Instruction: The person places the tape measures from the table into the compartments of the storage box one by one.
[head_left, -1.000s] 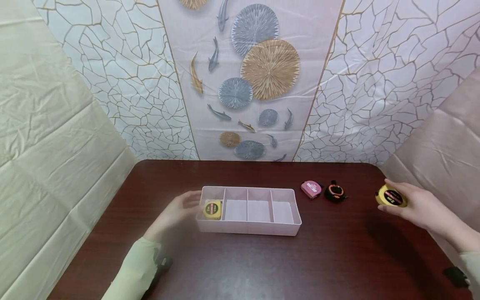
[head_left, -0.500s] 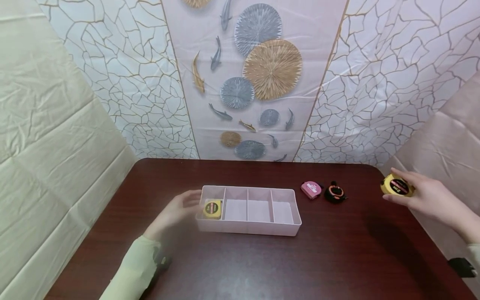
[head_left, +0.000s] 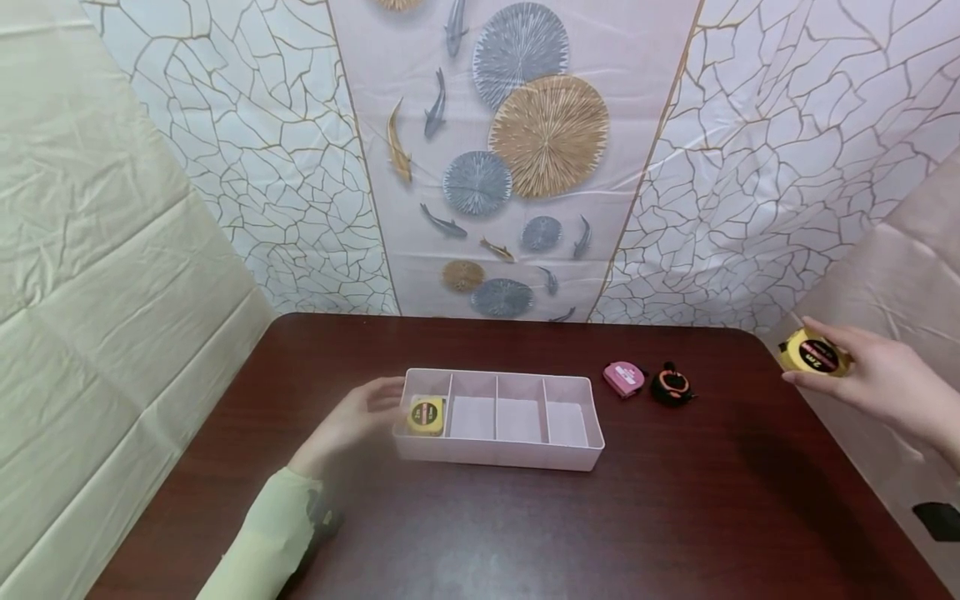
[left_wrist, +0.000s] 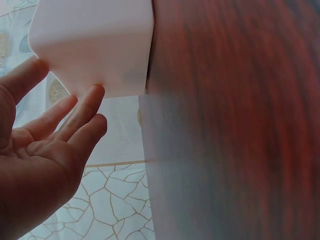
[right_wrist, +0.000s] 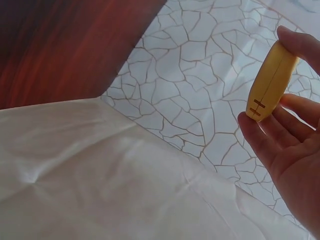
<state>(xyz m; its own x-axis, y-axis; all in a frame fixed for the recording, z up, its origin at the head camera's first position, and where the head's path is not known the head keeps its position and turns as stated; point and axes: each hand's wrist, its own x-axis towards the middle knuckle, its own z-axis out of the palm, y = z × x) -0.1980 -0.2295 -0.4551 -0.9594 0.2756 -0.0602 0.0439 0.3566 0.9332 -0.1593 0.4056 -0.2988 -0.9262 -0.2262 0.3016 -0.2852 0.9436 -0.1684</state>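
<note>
In the head view a pale pink organizer box (head_left: 498, 454) with several compartments sits on the table. A yellow tape measure (head_left: 426, 415) occupies its leftmost compartment. My left hand (head_left: 356, 421) touches the box's left end; in the left wrist view the fingertips (left_wrist: 94, 92) rest lightly against the end wall, loosely extended. Off to the right, raised near the table's right edge, my right hand (head_left: 892, 383) pinches another yellow tape measure (head_left: 816, 353) between thumb and fingers. Seen edge-on in the right wrist view, that yellow tape measure (right_wrist: 270, 82) is held clear of the table.
Right of the box lie a pink tape measure (head_left: 625, 377) and a black-and-orange tape measure (head_left: 671, 385), close together on the dark red-brown table (head_left: 480, 533). Patterned cloth (head_left: 300, 183) hangs behind the table, with plain cream cloth (head_left: 112, 333) at the sides.
My right hand has moved right and a little farther up with the yellow tape measure. The left hand stays at the box, and the other tape measures lie where they were.
</note>
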